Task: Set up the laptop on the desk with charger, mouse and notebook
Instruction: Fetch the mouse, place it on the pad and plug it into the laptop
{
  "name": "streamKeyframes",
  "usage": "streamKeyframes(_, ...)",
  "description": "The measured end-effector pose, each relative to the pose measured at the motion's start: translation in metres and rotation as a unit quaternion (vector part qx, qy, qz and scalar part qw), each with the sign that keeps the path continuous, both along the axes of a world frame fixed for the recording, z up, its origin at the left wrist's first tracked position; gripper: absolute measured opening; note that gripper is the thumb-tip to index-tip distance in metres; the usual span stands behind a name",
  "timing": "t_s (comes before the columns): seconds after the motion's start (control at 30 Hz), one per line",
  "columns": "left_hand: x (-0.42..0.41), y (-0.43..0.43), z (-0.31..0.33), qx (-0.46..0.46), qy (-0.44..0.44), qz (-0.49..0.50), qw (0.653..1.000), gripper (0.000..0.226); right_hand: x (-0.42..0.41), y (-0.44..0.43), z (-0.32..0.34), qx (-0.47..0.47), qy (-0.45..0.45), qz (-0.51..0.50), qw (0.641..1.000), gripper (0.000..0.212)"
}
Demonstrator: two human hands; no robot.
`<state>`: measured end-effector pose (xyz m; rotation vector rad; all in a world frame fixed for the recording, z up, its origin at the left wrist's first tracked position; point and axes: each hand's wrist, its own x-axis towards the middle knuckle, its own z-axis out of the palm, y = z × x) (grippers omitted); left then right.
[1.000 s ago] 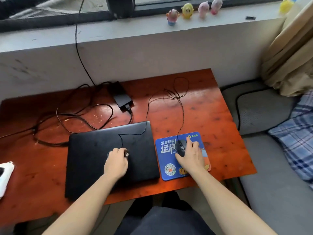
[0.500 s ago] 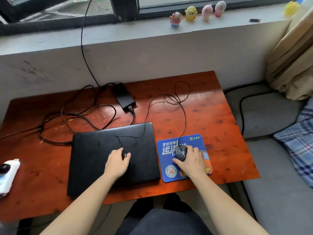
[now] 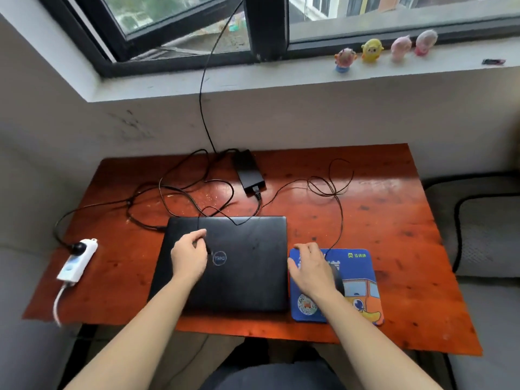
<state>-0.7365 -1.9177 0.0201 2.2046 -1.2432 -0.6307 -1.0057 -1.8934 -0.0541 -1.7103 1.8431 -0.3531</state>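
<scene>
A shut black laptop (image 3: 247,266) lies near the front of the red-brown desk (image 3: 394,220). My left hand (image 3: 188,257) rests on its lid and pinches the plug end of the thin mouse cable (image 3: 342,220). That cable loops back across the desk to the black mouse (image 3: 339,282) on the blue mouse pad (image 3: 360,277). My right hand (image 3: 309,273) lies flat over the pad's left part, fingers spread, covering the mouse's left side. The black charger brick (image 3: 249,171) sits behind the laptop, its cords tangled to the left.
A white power strip (image 3: 77,261) with a black plug in it lies at the desk's left edge. Small toy figures (image 3: 371,50) stand on the window sill. A grey cushion (image 3: 489,235) borders the desk on the right.
My left hand slid up and left on the lid, still with the cable plug. My right hand's fingers spread and shifted left, uncovering the mouse's right side. The view tilted up towards the window.
</scene>
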Motion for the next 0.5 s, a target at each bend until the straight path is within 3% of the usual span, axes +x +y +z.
streamKeyframes(0.17, 0.046, -0.005, 0.031, -0.117, 0.044, 0.07, 0.99, 0.016, 0.06, -0.015, 0.004, 0.016, 0.012, 0.15, 0.988, 0.05)
streamKeyframes(0.27, 0.082, -0.007, 0.037, -0.145, 0.113, 0.123, 0.975, 0.017, 0.098, -0.015, 0.007, 0.038, 0.022, 0.212, 0.976, 0.059)
streamKeyframes(0.37, 0.125, -0.014, 0.035, -0.177, 0.185, 0.166, 0.952, 0.02, 0.134, -0.016, 0.005, 0.048, 0.06, 0.261, 0.962, 0.069)
streamKeyframes(0.5, 0.186, -0.027, 0.022, -0.186, 0.209, 0.169, 0.945, 0.022, 0.184, -0.023, 0.0, 0.064, 0.125, 0.27, 0.953, 0.079)
